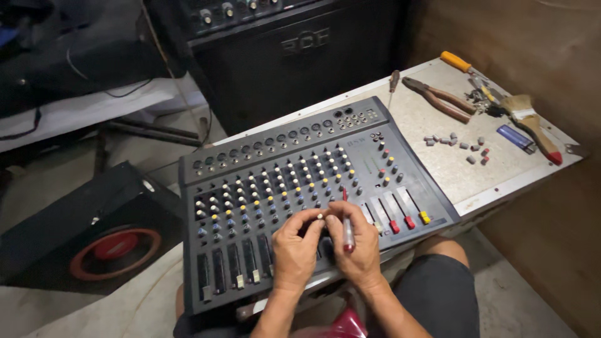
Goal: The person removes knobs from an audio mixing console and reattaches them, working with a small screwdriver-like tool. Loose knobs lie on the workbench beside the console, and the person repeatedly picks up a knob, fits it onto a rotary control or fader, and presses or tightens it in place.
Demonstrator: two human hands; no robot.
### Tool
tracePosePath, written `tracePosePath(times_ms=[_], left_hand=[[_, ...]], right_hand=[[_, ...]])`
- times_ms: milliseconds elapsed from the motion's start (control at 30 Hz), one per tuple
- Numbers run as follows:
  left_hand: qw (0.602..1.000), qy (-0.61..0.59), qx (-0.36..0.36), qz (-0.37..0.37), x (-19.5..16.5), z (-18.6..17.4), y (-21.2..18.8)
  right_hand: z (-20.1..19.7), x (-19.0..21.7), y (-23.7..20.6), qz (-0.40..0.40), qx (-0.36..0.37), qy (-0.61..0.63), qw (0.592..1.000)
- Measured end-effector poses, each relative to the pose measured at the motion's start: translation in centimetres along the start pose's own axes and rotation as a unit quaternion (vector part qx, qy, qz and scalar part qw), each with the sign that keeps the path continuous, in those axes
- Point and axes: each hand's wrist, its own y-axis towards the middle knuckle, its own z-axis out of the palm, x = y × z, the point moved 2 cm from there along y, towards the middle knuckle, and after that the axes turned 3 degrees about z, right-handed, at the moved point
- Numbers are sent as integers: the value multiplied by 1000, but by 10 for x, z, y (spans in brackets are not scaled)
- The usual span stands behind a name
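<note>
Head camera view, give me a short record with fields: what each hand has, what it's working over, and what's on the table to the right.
left hand: pinches a small pale fader cap at its fingertips
right hand: holds a thin tool with a red handle, tip up
under the hands: grey audio mixer, some fader slots bare, four faders on the right capped
table: pliers, paintbrush, blue lighter, loose grey caps, orange-handled screwdriver
floor, left: black speaker box with red ring

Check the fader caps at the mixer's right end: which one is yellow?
The rightmost fader cap on the mixer, nearest its right edge, is yellow. The two caps left of it are red.
</note>
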Motion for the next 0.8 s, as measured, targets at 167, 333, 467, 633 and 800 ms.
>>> tracePosePath(times_ms=[167,333,467,633,800], left_hand=[[1000,-21,2,18,3,1,0],[998,50,-15,47,4,-2,1],[996,80,-8,35,5,-1,3],[993,104,9,46,4,2,4],[993,115,18,30,0,4,5]], right_hand=[[-1,1,1,-25,-2,-28,999],[-2,4,2,-10,7,-33,999],[-28,4,15,-17,-49,13,999],[-78,-12,65,134,-144,6,980],[-101,-23,91,89,-79,-77,990]])
